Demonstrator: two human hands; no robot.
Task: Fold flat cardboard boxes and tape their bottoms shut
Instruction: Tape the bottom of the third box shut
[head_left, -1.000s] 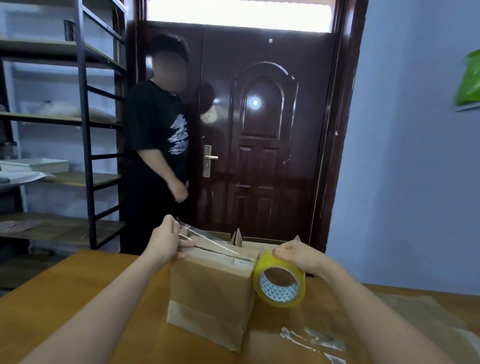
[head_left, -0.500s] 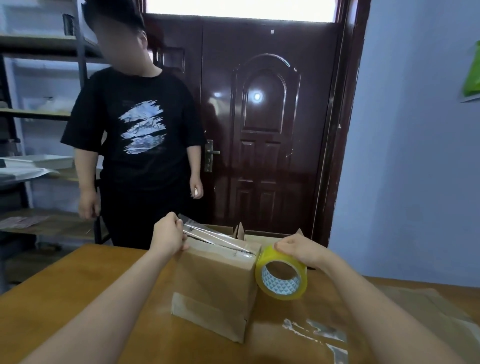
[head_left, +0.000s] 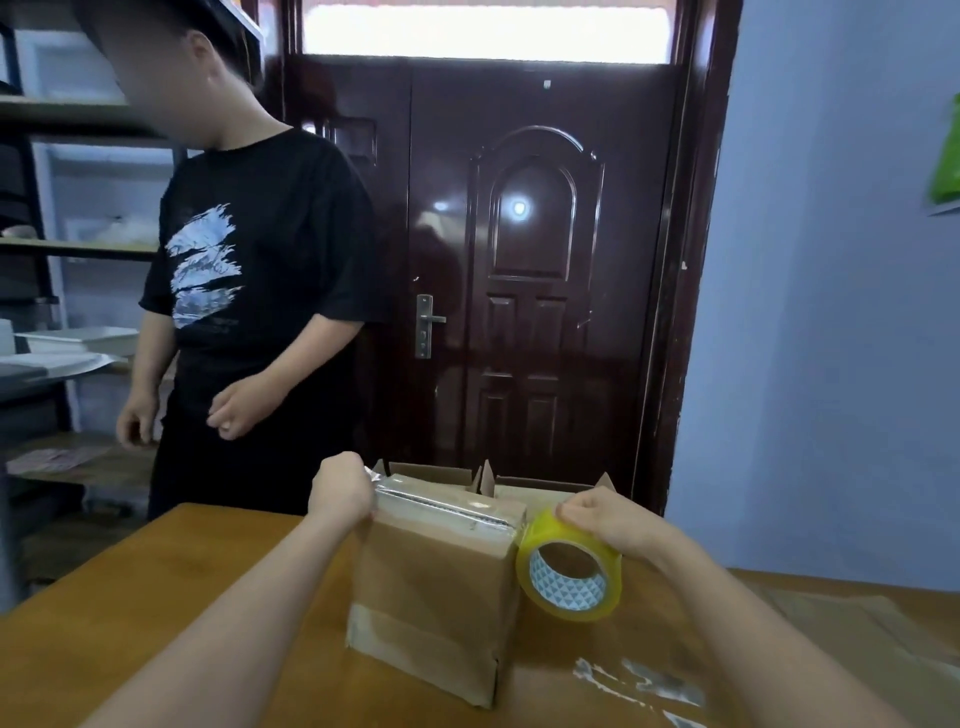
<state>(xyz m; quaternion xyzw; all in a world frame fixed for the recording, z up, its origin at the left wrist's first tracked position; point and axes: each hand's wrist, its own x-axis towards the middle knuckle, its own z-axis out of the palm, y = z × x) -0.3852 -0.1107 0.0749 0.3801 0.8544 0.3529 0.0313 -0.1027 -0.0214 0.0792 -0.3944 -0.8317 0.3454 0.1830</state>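
A brown cardboard box (head_left: 436, 587) stands on the wooden table (head_left: 156, 613) with its taped seam facing up. A strip of clear tape (head_left: 436, 501) lies along that seam from left to right. My left hand (head_left: 340, 491) pinches the tape's free end at the box's top left corner. My right hand (head_left: 608, 519) grips the yellow tape roll (head_left: 569, 574) from above, right beside the box's top right corner. The strip runs from the roll onto the box.
Two open folded boxes (head_left: 519, 483) stand just behind the taped one. A person in a black T-shirt (head_left: 260, 312) stands at the table's far left edge before a dark door (head_left: 535, 260). Metal shelves (head_left: 62, 249) fill the left. Tape scraps (head_left: 639, 680) and flat cardboard (head_left: 857, 639) lie right.
The tape strip has come down flat onto the box's seam. The person has walked from the door toward the table's left side and now turns away. My hands stay at the box's corners.
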